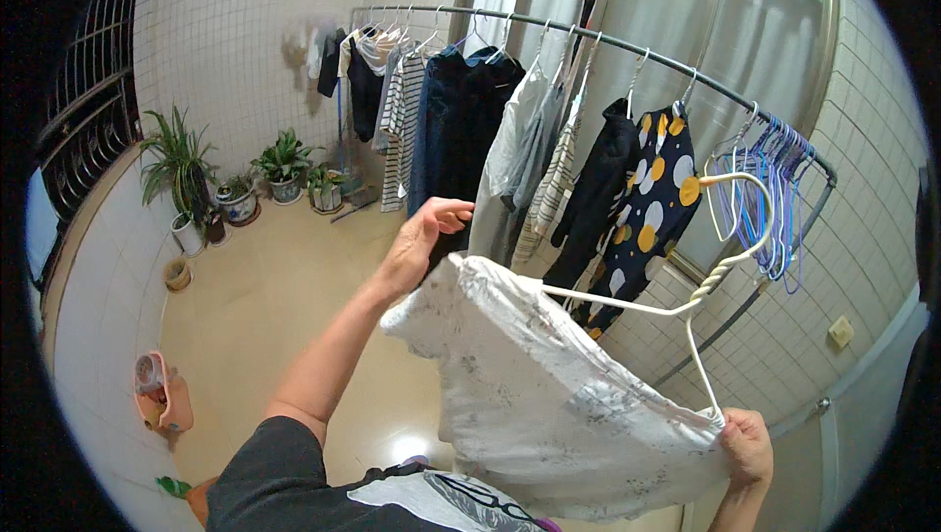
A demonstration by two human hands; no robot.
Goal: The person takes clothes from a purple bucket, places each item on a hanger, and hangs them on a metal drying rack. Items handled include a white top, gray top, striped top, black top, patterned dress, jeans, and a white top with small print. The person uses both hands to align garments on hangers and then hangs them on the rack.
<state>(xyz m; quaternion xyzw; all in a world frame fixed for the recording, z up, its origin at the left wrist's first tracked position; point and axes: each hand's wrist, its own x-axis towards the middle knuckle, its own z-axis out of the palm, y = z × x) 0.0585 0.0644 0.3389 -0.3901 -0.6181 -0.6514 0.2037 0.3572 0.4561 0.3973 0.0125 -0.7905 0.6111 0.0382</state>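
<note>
A light grey patterned top (544, 385) hangs tilted in front of me on a white coated-wire hanger (625, 300). The hanger's twisted neck and hook stick out of the neckline towards the upper right. My right hand (746, 447) pinches the garment's shoulder and the end of the hanger at the lower right. Beyond the far shoulder of the top, my left hand (426, 242) is raised with its fingers partly bent and apart, and nothing shows in it. Its lower edge lies close to the fabric; whether they touch I cannot tell.
A metal clothes rail (625, 43) crosses the far side with several garments on hangers. Spare blue and white hangers (772, 201) bunch at its right end. Potted plants (283, 164) line the left wall, and a pink plastic container (165, 396) stands at the lower left.
</note>
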